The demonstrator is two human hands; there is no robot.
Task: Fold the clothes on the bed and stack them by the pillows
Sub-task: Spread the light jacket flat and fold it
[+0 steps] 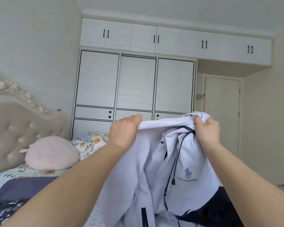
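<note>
— What is the person holding, and where is it?

— A pale lilac-grey jacket (147, 169); it is held up in the air in front of the person, above the bed (23, 185), and it hangs down from both hands; the left hand (124, 131) has its fingers curled round the top edge of the cloth; the right hand (206, 130) grips a bunched part of the same edge, just beside the hood or collar.

— How does the garment look?

— The cloth is light and a little wrinkled; a dark navy drawstring (175, 161) hangs down the front; there is a small dark snap button (162, 142) near the neck; on the chest a dark horse-and-rider logo (188, 173) sits over a line of letters too small to read; the lower part has dark navy panels.

— And by the headboard?

— A pink round cushion (51, 153) lies on the bed near floral pillows (90, 143); a white wardrobe (134, 86) stands behind.
</note>
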